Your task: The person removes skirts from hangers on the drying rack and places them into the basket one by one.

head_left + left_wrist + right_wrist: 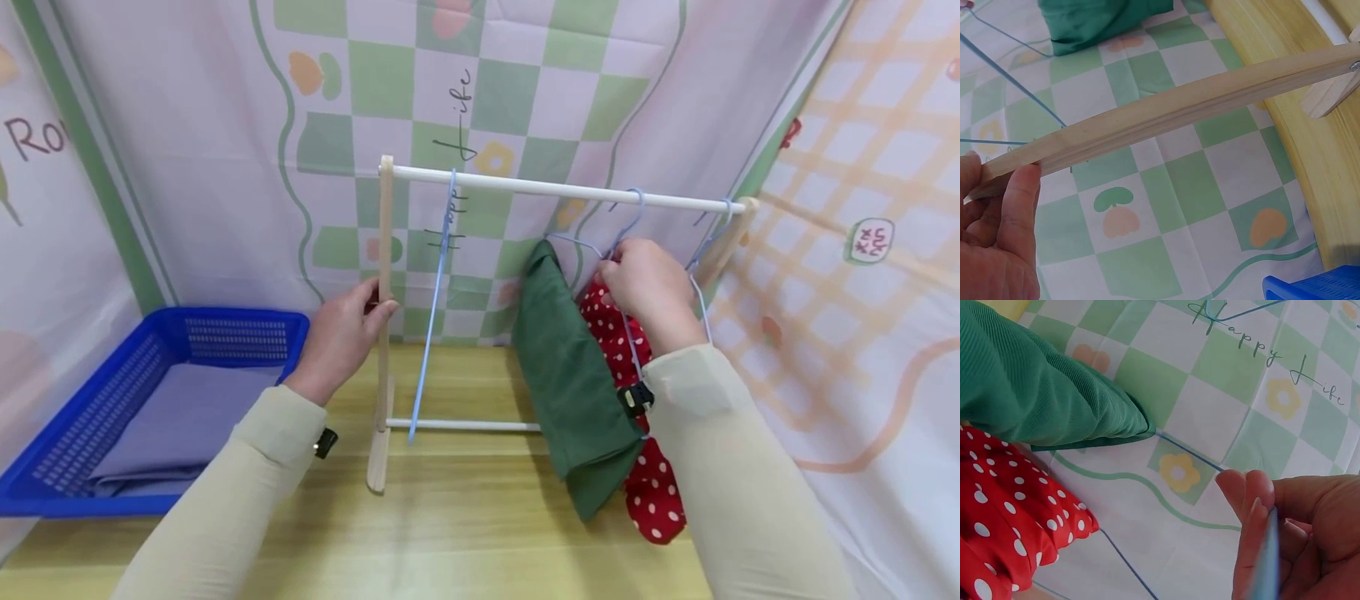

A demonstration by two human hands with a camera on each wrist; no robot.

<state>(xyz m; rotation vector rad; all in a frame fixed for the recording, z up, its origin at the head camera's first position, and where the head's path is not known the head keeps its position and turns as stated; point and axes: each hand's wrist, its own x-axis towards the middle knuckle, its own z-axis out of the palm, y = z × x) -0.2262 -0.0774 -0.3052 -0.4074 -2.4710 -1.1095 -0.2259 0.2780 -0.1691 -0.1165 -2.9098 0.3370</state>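
The green cloth [570, 375] is hanging near the right end of the small rack, draping from a blue hanger [1189, 451] whose hook is curving over the white top rod [558, 187]. With the right hand [651, 287] I am pinching that hanger just under its hook, fingertips and thumb closing on the wire; in the right wrist view the cloth is tapering toward the hanger's end, apart from my fingers. With the left hand [341, 333] I am gripping the rack's wooden upright [385, 225], thumb and fingers closing around it from the outer side.

A red polka-dot cloth [652, 492] is hanging just to the right of the green one, partly hiding behind it and behind my right arm. Nearer the left upright, a bare blue hanger [431, 321] is dangling from the top rod, its lower end showing in front of the white lower rod [465, 426].

The rack is standing on the wood-grain counter [465, 508]. To the left, a blue basket [82, 506] is holding a folded greyish-purple cloth [187, 417]. Behind everything I am seeing a green-and-white checked backdrop [517, 92].
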